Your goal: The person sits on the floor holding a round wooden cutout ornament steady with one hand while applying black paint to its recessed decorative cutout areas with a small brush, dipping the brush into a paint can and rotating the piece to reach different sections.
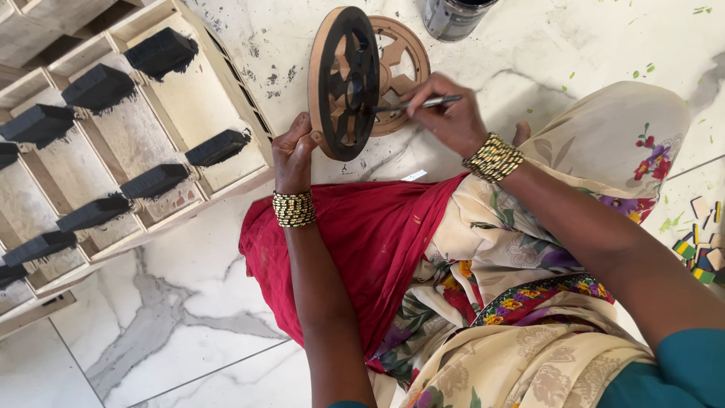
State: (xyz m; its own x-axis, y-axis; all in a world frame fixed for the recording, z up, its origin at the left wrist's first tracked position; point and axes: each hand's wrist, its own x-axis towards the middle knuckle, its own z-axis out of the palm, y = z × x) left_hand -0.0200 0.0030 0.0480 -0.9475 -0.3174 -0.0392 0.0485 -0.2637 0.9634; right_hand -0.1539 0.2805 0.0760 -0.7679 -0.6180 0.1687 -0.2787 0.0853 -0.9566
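White marble floor, paint-flecked, lies under you. Your left hand (294, 151) grips the black-painted wooden wheel (343, 81) upright by its lower rim; your right hand (447, 115) pinches a thin brush (419, 103) against its spokes. A slip could smear paint onto the bare wheel (400, 68) just behind.

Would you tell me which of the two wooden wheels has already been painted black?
The upright wheel held on edge by the left hand is black. The plain wheel behind it lies flat, unpainted. The right hand holds a brush to the black one.
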